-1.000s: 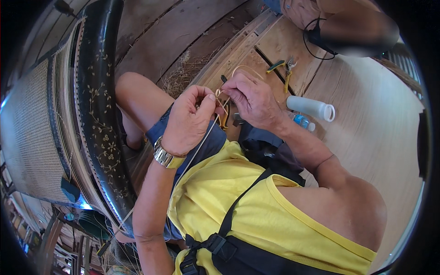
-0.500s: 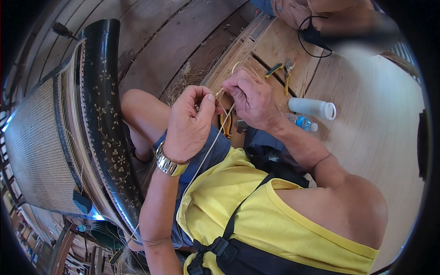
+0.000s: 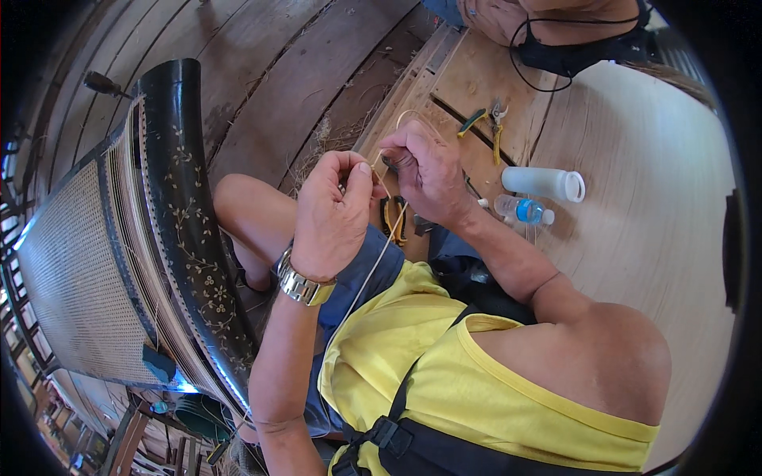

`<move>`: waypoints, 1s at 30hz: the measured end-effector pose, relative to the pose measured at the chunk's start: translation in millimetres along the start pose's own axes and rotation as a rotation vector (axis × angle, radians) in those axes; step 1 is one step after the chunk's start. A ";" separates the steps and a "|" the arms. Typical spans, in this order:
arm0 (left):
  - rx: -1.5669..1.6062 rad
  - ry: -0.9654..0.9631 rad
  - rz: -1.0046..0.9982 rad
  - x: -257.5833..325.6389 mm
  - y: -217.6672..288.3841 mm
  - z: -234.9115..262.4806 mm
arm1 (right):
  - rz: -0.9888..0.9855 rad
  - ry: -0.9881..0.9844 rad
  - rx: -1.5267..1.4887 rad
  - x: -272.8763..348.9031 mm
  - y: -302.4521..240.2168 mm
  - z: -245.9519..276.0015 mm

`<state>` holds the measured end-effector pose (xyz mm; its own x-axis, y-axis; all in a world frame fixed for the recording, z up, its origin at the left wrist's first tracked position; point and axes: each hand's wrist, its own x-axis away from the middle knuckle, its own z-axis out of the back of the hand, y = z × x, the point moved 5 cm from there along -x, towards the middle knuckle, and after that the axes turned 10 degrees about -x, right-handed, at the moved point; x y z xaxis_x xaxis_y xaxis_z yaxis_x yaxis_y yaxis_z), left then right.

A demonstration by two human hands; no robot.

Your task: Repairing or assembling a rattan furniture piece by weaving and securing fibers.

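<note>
A thin, pale strand of cane (image 3: 370, 279) runs up across my lap and loops between my hands. My left hand (image 3: 329, 222), with a metal watch on its wrist, pinches the strand between thumb and fingers. Close beside it on the right, my right hand (image 3: 431, 176) is closed with its thumb and forefinger gripping the same strand. A small loop of cane rises above the right knuckles. To my left stands a dark curved frame (image 3: 189, 214) painted with gold vines. Woven cane mesh (image 3: 83, 262) fills its side, and loose parallel strands (image 3: 141, 230) stretch beside the mesh.
On the wooden bench at right lie yellow-handled pruning shears (image 3: 496, 131), a white bottle (image 3: 540, 182) and a clear water bottle (image 3: 524, 210). Yellow-black pliers (image 3: 394, 219) lie below my hands. Another person (image 3: 508, 24) sits at the far right. Cane scraps litter the plank floor (image 3: 262, 95).
My hands keep their grip on the strand, and the right fingers have shifted slightly. The view has tilted a little. The other person's blurred part at the upper right has moved away.
</note>
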<state>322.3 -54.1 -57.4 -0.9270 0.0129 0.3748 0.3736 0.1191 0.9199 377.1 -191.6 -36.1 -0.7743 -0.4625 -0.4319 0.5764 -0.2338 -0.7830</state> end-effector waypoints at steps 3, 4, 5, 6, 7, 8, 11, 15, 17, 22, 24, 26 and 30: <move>0.073 -0.002 0.035 2.8 -2.0 2.8 | 0.036 0.020 0.065 0.5 2.4 -1.3; 0.072 0.003 0.033 3.3 -3.5 6.1 | 0.040 0.018 0.061 -0.6 -0.8 0.8; 0.122 -0.039 0.101 4.1 -9.5 8.1 | 0.018 -0.040 0.154 -2.5 -5.8 2.9; 0.172 -0.087 0.167 4.5 -13.6 8.5 | -0.005 -0.095 0.252 -3.4 -8.1 5.2; 0.172 -0.088 0.164 3.4 -12.8 10.2 | -0.003 -0.094 0.254 -2.8 -7.4 8.6; 0.224 -0.114 0.257 2.4 -16.0 9.5 | 0.025 -0.117 0.270 -1.7 -7.0 10.6; 0.203 -0.158 0.305 1.3 -23.9 7.0 | 0.077 -0.215 0.363 -9.0 -17.0 14.1; 0.088 -0.102 0.153 -1.1 -27.8 0.9 | 0.011 -0.461 0.497 -21.1 -19.6 16.8; 0.033 -0.107 0.096 -0.4 -26.2 -2.0 | 0.045 -0.486 0.345 -25.9 -6.6 18.7; -0.048 -0.078 -0.030 4.5 -19.6 -2.7 | -0.726 -0.732 -0.437 -20.9 20.0 8.5; -0.047 -0.046 -0.141 5.9 -18.5 -1.9 | -0.819 -0.883 -0.458 -17.5 24.5 3.6; -0.014 -0.050 -0.097 11.5 -16.7 -2.1 | -0.799 -0.848 -0.444 -21.2 26.2 3.8; 0.056 -0.043 0.041 12.4 -2.6 -4.8 | -0.791 -0.764 -0.499 -29.5 24.7 11.2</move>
<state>310.0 -59.0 -54.5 -0.9119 0.0617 0.4056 0.4100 0.1728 0.8956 417.0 -193.3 -37.7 -0.4161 -0.7665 0.4893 -0.2819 -0.4028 -0.8708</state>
